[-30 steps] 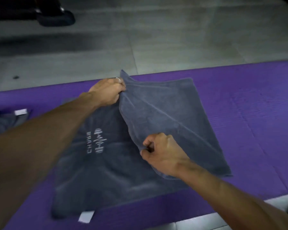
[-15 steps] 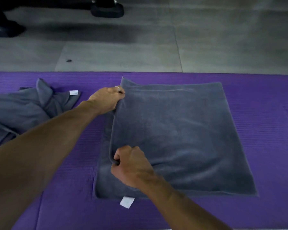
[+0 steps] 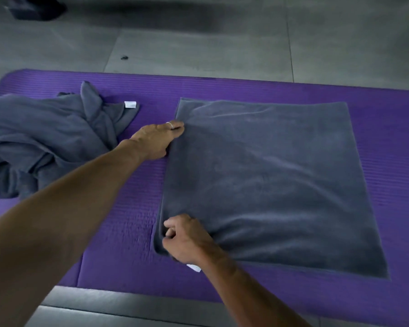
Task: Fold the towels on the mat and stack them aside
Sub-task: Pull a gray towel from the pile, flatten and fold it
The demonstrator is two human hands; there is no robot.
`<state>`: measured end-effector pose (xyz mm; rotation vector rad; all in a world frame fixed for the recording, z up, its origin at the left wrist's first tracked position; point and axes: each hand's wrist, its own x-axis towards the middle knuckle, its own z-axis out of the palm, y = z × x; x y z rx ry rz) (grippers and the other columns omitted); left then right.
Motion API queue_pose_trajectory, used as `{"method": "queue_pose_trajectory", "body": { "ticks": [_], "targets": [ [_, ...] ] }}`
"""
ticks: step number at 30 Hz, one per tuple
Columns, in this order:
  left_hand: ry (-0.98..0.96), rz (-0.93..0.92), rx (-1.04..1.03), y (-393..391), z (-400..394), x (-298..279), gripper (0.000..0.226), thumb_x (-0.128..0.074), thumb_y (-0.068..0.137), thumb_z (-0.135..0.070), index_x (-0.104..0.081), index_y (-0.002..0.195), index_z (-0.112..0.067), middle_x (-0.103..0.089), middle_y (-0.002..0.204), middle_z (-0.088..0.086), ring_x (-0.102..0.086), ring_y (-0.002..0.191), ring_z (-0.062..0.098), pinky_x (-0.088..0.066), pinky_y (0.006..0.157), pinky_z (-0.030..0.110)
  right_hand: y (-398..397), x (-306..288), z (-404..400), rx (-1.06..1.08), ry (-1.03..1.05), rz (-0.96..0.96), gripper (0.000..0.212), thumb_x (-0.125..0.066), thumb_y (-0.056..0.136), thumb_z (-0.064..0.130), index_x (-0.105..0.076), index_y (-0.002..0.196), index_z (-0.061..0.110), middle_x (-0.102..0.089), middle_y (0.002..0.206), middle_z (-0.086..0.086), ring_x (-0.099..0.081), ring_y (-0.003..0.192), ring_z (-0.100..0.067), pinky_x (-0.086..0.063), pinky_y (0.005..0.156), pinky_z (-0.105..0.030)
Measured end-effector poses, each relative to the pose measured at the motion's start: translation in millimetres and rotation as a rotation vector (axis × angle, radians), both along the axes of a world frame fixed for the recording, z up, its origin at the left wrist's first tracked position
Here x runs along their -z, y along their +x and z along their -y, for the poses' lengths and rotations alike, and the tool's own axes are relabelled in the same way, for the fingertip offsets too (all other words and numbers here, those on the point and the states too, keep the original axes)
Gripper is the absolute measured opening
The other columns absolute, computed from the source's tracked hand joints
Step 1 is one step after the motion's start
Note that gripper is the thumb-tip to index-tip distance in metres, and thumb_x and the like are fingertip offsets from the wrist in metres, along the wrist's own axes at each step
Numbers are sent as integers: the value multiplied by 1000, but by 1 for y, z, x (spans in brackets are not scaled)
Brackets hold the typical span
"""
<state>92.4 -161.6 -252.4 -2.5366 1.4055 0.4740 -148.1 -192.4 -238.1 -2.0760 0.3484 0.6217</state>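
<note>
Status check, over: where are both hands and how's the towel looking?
Left hand pinching folded towel at far left corner; right hand gripping near left corner. Towel flat on purple mat. Unfolded towel pile lies left, apart.

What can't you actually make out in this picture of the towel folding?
- Crumpled towels: the head view's left edge cuts the heap off, so their number is unclear.
- White tag: the right hand covers most of it.
- Left hand fingertips: tucked into the folded towel edge.
- Dark object on the floor: blurred, cut by the top edge.
</note>
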Motion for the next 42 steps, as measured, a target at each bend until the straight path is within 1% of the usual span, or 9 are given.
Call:
{"method": "queue_pose_trajectory", "body": {
  "ticks": [3,7,11,15,21,24,28,33,42],
  "targets": [
    [52,-28,-74,-16,-19,-5,82,-50,83,2,-18,154,-21,-7,163,-4,-26,145,20,-35,112,41,-7,-7,-2,-30,75,-6,22,-53,89,20,-49,70,10,-63,77,-7,-56,77,-27,-40,67,-32],
    [-360,40,-81,-81,-55,2,50,-41,83,-11,-59,130,-9,-50,140,15,-49,128,35,-48,98,49,-38,-9,26,-42,-85,168,28,-59,87,32,-65,111,17,-67,110,3,-61,101,-16,-48,90,-30],
    [-499,-35,-28,-174,-98,9,35,-49,94,-38,-66,113,-14,-59,120,6,-60,106,28,-52,87,42,-80,9,55,-268,-548,423,34,-69,65,41,-61,93,24,-56,97,5,-56,92,-19,-46,75,-33],
    [-400,-50,83,-211,-120,8,54,-58,82,-64,-63,112,-20,-61,112,2,-59,97,21,-51,83,34,-93,20,63,-302,-657,524,31,-75,61,29,-54,84,20,-51,89,1,-51,82,-21,-44,68,-36],
    [-451,58,145,-206,-117,8,26,-54,76,-15,-69,96,-19,-65,94,-1,-64,81,20,-57,62,33,-98,31,62,-359,-690,561,12,-69,68,20,-59,74,20,-54,79,0,-54,75,-21,-46,64,-37],
    [-497,150,144,-204,-122,0,29,-53,81,-13,-75,100,-16,-70,102,1,-67,95,20,-57,69,29,-98,30,59,-349,-668,647,5,-55,75,18,-58,71,21,-55,74,2,-54,71,-19,-45,65,-35],
    [-379,185,189,-209,-141,3,34,-49,81,-16,-74,105,-13,-70,110,7,-67,103,25,-58,75,35,-106,33,49,-374,-635,674,24,-72,63,12,-53,73,24,-52,74,4,-53,70,-18,-43,63,-34],
    [-286,50,77,-237,-109,5,66,-52,82,-55,-56,134,-16,-49,142,6,-43,135,25,-28,111,40,-133,40,77,-332,-699,648,34,-66,62,15,-60,96,19,-54,89,1,-52,80,-22,-34,72,-36],
    [-361,-56,101,-282,51,37,59,-35,94,-46,-47,142,-14,-37,153,7,-29,144,28,-27,116,51,-229,38,218,-2,-1094,362,28,-45,75,25,-66,92,16,-60,89,-5,-58,83,-30,-40,72,-43]
  ]
}}
